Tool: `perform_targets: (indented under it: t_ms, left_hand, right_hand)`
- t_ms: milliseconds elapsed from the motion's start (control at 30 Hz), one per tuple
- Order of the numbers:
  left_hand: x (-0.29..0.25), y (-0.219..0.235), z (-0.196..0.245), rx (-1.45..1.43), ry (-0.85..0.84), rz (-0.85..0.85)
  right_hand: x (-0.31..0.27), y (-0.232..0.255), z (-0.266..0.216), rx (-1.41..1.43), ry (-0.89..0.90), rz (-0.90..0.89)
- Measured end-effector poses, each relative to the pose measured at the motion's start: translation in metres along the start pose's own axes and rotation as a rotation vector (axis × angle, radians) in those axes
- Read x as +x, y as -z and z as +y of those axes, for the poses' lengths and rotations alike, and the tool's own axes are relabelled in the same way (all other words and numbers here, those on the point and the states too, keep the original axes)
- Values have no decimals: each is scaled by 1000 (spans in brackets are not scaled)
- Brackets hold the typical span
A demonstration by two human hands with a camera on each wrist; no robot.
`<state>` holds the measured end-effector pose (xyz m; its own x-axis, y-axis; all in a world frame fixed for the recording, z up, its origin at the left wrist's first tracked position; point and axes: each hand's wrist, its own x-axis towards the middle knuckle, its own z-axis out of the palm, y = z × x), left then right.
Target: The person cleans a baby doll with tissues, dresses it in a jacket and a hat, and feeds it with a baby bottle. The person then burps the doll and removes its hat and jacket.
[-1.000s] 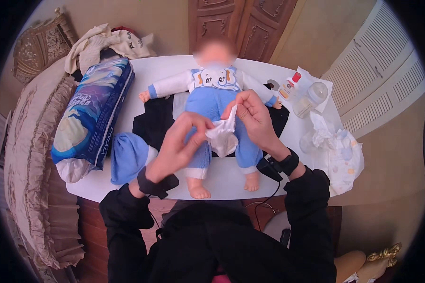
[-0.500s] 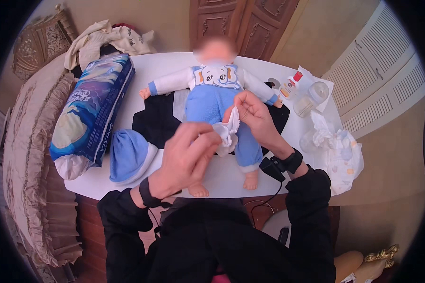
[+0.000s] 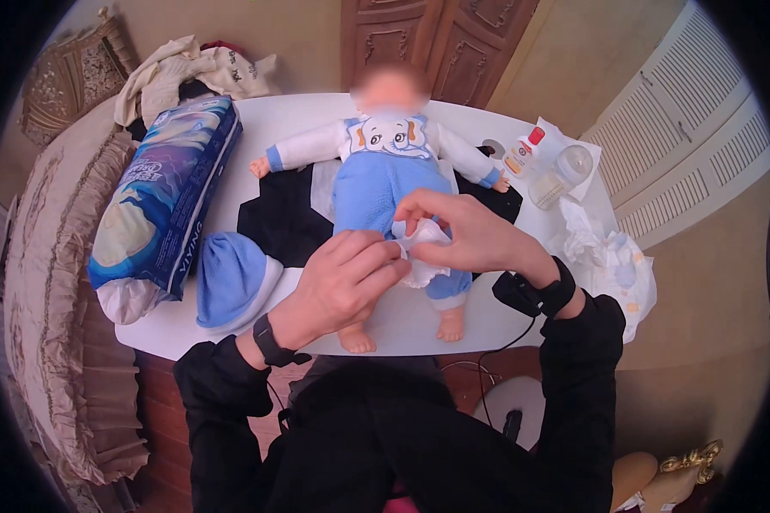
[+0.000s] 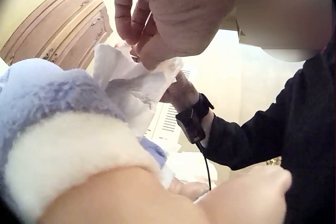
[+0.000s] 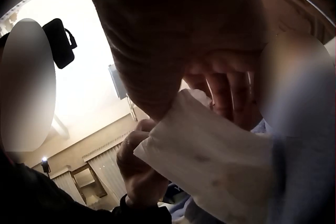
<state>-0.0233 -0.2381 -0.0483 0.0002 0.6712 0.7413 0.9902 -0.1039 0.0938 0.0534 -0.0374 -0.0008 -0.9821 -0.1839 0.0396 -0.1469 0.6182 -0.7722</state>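
A doll in a white top with an elephant face and blue trousers [image 3: 381, 184] lies on its back on the white table [image 3: 158, 336]. Above its legs, both hands hold a small, thin white cloth [image 3: 425, 275] between them. My left hand [image 3: 338, 282] pinches the cloth's near-left edge with thumb and fingertips. From the other side, my right hand [image 3: 470, 232] grips it, thumb in front and fingers curled behind. The right wrist view shows the cloth [image 5: 210, 153] spread below the right hand, with faint brownish marks on it. A dark cloth [image 3: 274, 218] lies under the doll.
On the left are a blue diaper pack [image 3: 167, 192] and a blue hat with a white brim [image 3: 235, 278]. To the right stand a red-capped bottle [image 3: 522, 154] and a baby bottle [image 3: 562, 178], with a crumpled diaper [image 3: 629, 274] near the table's right edge.
My right hand has come down and turned, its fingers now wrapping the cloth. My left hand first moved toward the near side, then settled again at the cloth's left edge.
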Motion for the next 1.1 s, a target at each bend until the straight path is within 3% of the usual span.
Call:
perform_targets:
  t_ms: [67,100,200,267,300,367,400,467,600,700,733,800,867,900,967,1100]
  left_hand:
    - [-2,-1,0,21,-58,-40]
    - [-2,-1,2,20,-59,-41]
    - [-2,3,7,29,-90,-98]
    - [-2,7,11,4,-120,-163]
    - [-5,7,11,4,-119,-163]
    - [-12,7,10,20,-90,-187]
    - [-13,9,8,22,-90,-186]
    - [-10,14,5,-63,102,-268]
    - [3,7,-18,-62,141,-245]
    - [15,-1,-41,-272,378,-103]
    - [15,-2,-45,-271,375,-100]
    - [15,-2,-53,-587,587,-276]
    - [17,0,-47,-660,512,-246]
    - [19,4,-45,-708,507,-368]
    - [27,11,-42,-702,563,-582]
    - [34,1,-42,-738,654,-588]
  right_hand:
    - [4,-6,9,-178,176,37]
    - [4,-8,9,-178,175,39]
    - [4,-12,11,-231,142,132]
    - [3,-11,20,-285,-15,347]
    - [3,-7,27,-285,-15,347]
    - [2,3,38,-302,-83,524]
    - [-1,5,40,-303,-81,524]
    - [-6,8,38,85,-260,483]
    - [-9,18,23,219,-205,486]
    - [-13,27,20,358,-176,479]
    - [-14,29,21,316,-230,472]
    - [-19,32,28,271,-280,468]
    - [-22,30,35,24,-157,333]
    - [-25,28,36,155,-285,270]
    - [-25,24,26,211,-295,245]
    - [-24,12,31,300,-209,292]
